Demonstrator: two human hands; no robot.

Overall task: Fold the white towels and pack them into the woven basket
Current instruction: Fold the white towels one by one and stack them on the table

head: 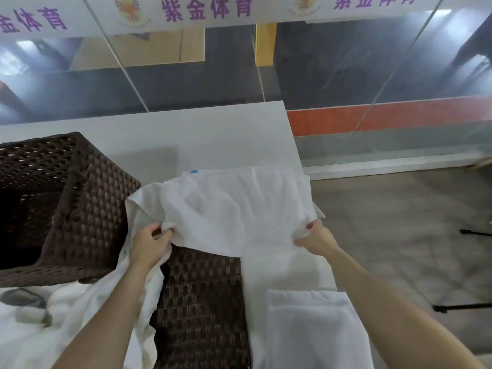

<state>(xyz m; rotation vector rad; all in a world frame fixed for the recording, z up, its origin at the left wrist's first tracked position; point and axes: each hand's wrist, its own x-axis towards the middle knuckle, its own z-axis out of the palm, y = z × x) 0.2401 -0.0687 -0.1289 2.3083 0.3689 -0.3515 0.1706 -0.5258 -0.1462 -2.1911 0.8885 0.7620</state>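
Observation:
I hold a white towel [234, 209] spread over the white table [186, 134], with a small blue tag at its far edge. My left hand [150, 243] pinches its near left corner and my right hand [315, 237] grips its near right corner. A dark brown woven basket [87, 209] stands at the left, its opening dark. A second woven piece [202, 310] lies under the towel's near edge, between my arms. A folded white towel [311, 326] rests at the near right. More loose white cloth [87, 310] lies crumpled under my left forearm.
The table ends at the right around the towel's right side, with grey floor [399, 235] beyond. Glass wall panels [346, 75] stand behind the table. Black tripod legs [463, 306] stretch across the floor at the right. A dark round object [24, 299] lies on the cloth at the near left.

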